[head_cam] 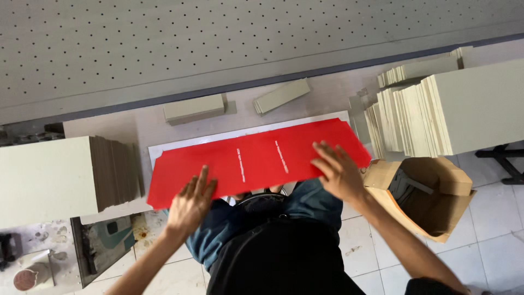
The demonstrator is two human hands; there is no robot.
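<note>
From the head view, a long red sheet (256,161) with two short white printed lines lay across a white board (164,146) on the counter (136,128), its near edge hanging over the counter's front toward the person's lap. The left hand (190,203) pressed flat on the near left part of the red sheet, fingers (203,177) spread apart and clamped on nothing. The right hand (339,172) lay flat on the near right part of the sheet, fingers likewise splayed, palm down, gripping nothing.

Left of the red sheet stood a tall stack of grey boards (65,175). Behind the sheet lay two small bundles of beige cards (195,108) and (281,95). Right of the sheet rose fanned stacks of cream sheets (436,106), and below those, on the tiled floor, sat an open cardboard box (431,196).

The risks seemed plain. With both palms only resting on it, the sheet could slide and sit skewed on the white board if one hand pushed harder than the other. The overhanging near edge could crease against the counter's front. The sheet's right end lay close to the cream stacks, so a sideways shove might nudge them toward the box.
</note>
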